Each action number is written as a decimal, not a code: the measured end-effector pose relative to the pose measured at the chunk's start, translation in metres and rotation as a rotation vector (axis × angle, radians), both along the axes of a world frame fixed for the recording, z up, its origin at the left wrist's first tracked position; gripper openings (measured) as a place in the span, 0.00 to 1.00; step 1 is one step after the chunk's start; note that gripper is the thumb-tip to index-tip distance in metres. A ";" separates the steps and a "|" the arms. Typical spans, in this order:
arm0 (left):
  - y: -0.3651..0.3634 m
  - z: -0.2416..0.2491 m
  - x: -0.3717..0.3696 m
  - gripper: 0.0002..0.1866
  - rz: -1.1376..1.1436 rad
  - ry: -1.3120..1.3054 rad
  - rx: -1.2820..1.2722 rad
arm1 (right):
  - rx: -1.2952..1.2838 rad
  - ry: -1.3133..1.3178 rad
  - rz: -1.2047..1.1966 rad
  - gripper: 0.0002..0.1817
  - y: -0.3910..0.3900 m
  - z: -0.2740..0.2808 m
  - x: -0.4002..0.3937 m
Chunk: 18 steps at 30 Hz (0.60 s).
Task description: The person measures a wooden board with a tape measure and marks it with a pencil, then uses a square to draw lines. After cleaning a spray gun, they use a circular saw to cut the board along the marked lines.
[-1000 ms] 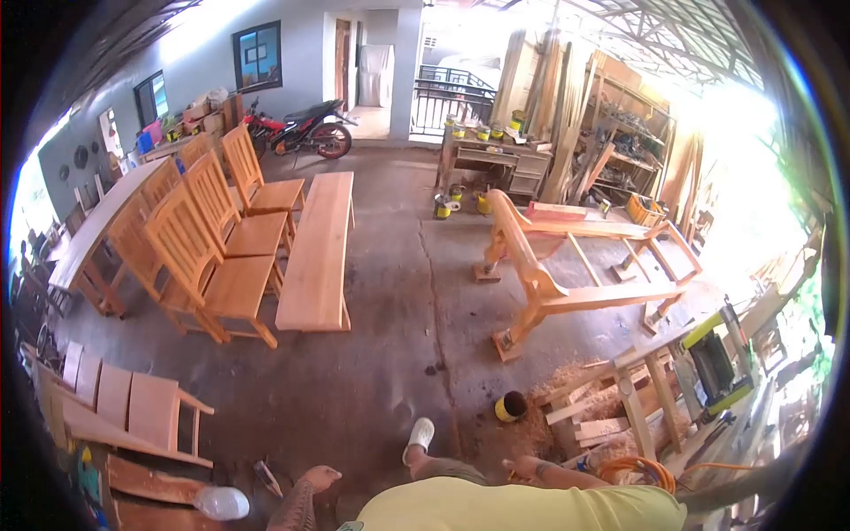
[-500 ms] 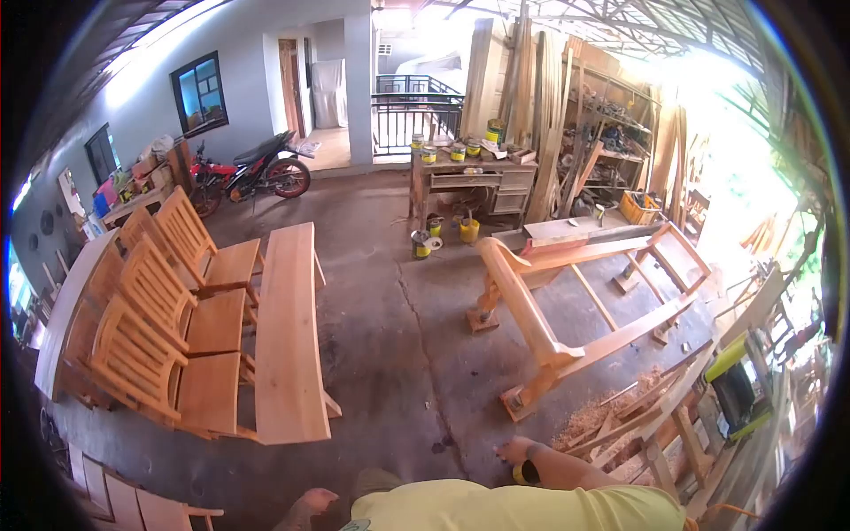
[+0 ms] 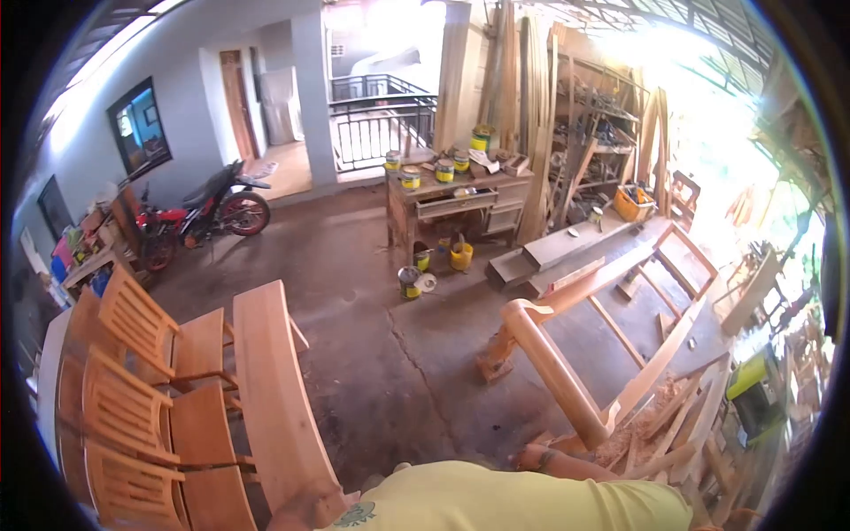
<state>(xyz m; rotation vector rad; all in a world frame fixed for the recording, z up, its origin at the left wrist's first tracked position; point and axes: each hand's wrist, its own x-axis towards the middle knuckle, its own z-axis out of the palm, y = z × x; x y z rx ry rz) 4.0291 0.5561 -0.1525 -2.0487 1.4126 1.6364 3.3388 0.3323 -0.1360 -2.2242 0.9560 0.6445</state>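
"What are the right hand's point(image 3: 531, 457) fingers doing?"
"Blurred; I can't tell. They're near the wooden frame's point(image 3: 557, 372) closer end."
"And the left hand point(image 3: 326, 504)?"
"Fingers unclear too. Left of the frame, overlapping the bench point(image 3: 279, 380); contact uncertain. At least 3 chairs point(image 3: 205, 423) stand farther left of the frame."

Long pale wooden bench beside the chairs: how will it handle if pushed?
The long pale wooden bench is likely stiff, its top a broad plank. Probably heavy, given its length and solid-looking wood. It may scrape rather than roll: a wooden leg and no wheels show.
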 end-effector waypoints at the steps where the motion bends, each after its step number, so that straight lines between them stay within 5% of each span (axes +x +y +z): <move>1: -0.052 0.002 0.018 0.22 -0.006 -0.008 -0.042 | -0.010 -0.033 -0.021 0.37 -0.008 0.042 0.007; 2: -0.101 -0.004 0.038 0.23 -0.037 -0.079 0.028 | 0.061 0.055 -0.188 0.38 -0.016 0.053 0.016; 3: -0.169 0.103 0.027 0.24 -0.072 -0.147 0.100 | 0.113 0.139 -0.361 0.38 -0.024 0.057 0.022; 5: -0.268 0.083 0.053 0.22 0.114 -0.074 -0.129 | 0.117 0.241 -0.584 0.40 -0.054 0.117 0.053; 7: -0.362 0.075 0.057 0.21 0.325 0.046 -0.303 | 0.173 0.190 -0.593 0.40 -0.099 0.070 0.050; 10: -0.488 0.071 0.055 0.17 0.312 0.196 -0.391 | 0.160 0.106 -0.539 0.41 -0.173 0.004 0.043; 18: -0.665 0.074 0.060 0.20 0.076 0.114 -0.209 | 0.488 -0.120 -0.912 0.36 -0.446 0.038 0.124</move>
